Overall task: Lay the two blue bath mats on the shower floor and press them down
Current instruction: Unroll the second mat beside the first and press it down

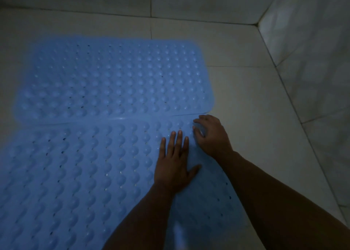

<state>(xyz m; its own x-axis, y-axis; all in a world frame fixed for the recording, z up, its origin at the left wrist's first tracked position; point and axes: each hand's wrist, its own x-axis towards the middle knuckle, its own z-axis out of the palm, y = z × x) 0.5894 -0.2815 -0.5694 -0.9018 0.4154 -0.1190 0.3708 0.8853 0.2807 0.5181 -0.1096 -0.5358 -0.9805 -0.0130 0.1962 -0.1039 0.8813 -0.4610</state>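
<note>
**Both mats down, hands working the near mat's right end**

Two blue mats lie on the pale tiled shower floor (246,90), long axes running left to right across the view, one beyond the other. The far mat (113,79) sits ahead of both hands; its near edge appears to overlap the near mat (75,164) along the seam just beyond the fingertips.

The left hand (175,162) lies flat on the near mat, fingers straight and together, thumb splayed to the right, palm pressing down. The right hand (212,136) is just beside it, a little further forward, at the mat's far right corner; its fingers are bent with the tips touching the mat surface, and it does not seem to be gripping anything (the dim light makes the fingertips hard to read).

Judging by how things lie, laying is done and pressing is under way. Most of each mat stretches away to the left of the hands, so the remaining work likely runs leftward along that long axis. The left hand is nearer to that unpressed stretch; the right is nearer the seam and the far mat's right end.
</note>
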